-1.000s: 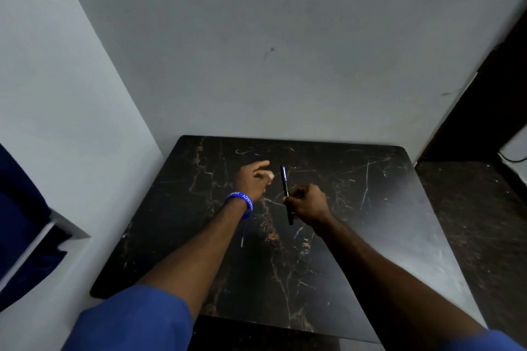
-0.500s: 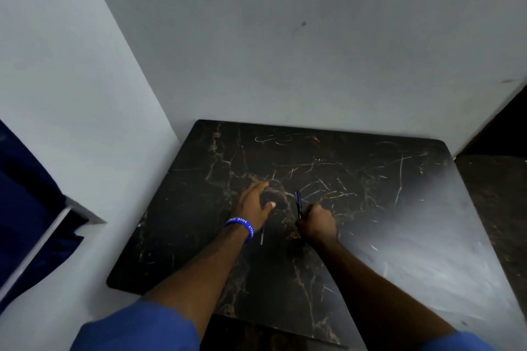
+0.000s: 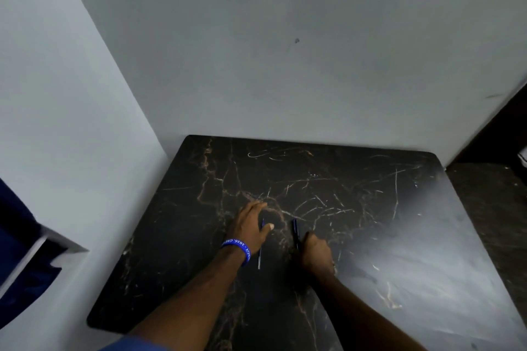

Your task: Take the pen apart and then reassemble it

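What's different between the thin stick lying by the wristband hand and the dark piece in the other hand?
The thin pale refill lies flat on the black marble table, its far end under the left hand; the dark pen barrel is thicker, gripped in the right hand. Both point away from the person.

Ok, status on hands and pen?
Right hand gripping pen barrel. Left hand down over refill on table. Nothing in the way.

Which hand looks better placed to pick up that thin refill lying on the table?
Left, probably. The left hand lies right over the refill, thumb beside it, while the right hand is already closed around the pen barrel.
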